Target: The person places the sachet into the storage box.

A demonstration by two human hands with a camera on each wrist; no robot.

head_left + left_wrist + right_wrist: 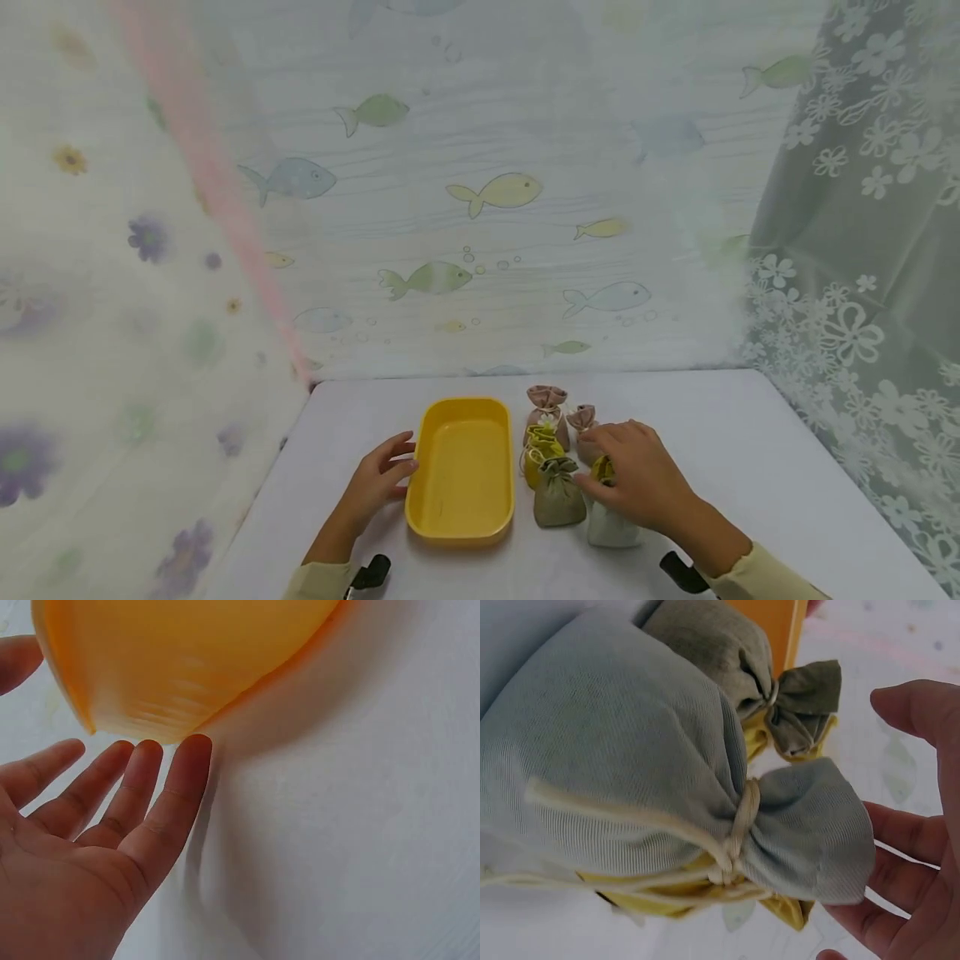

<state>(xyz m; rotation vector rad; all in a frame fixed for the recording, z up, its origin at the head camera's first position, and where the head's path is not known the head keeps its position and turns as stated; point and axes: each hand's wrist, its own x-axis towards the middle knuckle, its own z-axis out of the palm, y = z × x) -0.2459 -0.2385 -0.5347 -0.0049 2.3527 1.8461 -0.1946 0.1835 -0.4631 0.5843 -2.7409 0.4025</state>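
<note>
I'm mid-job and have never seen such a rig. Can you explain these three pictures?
There is no machine here: a person works with a bare left hand and right hand. The wide picture comes from a camera worn on the head; the close ones from a camera on each wrist, watching that hand's work. On the white table are a yellow tray and, right of it, several tied cloth bags. The left hand's fingertips are at the tray's edge; the right hand's fingers are at the gathered top of the pale grey bag, thumb apart. Neither seems to grip anything.
</note>
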